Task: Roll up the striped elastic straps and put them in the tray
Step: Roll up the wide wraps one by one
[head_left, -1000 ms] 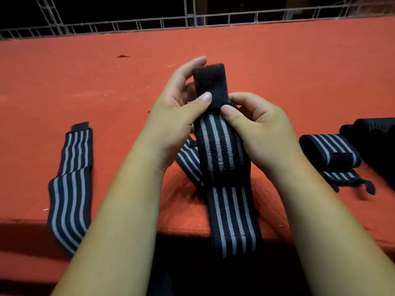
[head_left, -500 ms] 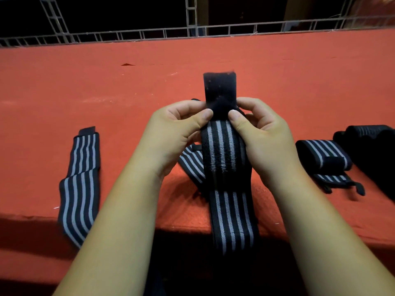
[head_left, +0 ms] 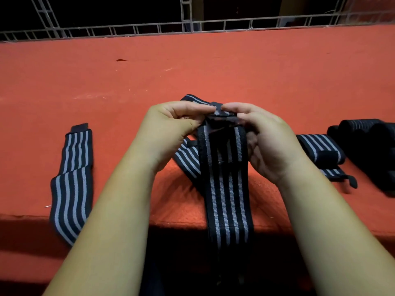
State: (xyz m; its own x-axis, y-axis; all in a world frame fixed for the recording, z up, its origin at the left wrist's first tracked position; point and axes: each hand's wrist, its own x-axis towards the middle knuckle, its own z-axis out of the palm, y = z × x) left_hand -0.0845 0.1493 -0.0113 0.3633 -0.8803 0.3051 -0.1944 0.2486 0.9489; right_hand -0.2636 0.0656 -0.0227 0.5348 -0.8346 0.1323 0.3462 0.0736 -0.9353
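Note:
A black elastic strap with grey stripes [head_left: 227, 201] runs from my hands down over the table's front edge. My left hand [head_left: 171, 129] and my right hand [head_left: 265, 142] both pinch its folded top end, fingertips almost meeting above the table. Another striped strap [head_left: 70, 180] lies flat at the left, its end hanging over the edge. A third strap [head_left: 188, 157] lies partly under the held one. A rolled striped strap [head_left: 320, 148] rests at the right. No tray is in view.
The table is covered in red cloth [head_left: 213, 71]. Dark rolled straps [head_left: 372, 142] are piled at the far right edge of view. A metal lattice rail [head_left: 192, 26] runs along the table's far side.
The strap's plain black end stood upright between my thumbs; it is now folded down and tucked under my fingertips. Both hands have turned inward over the fold.

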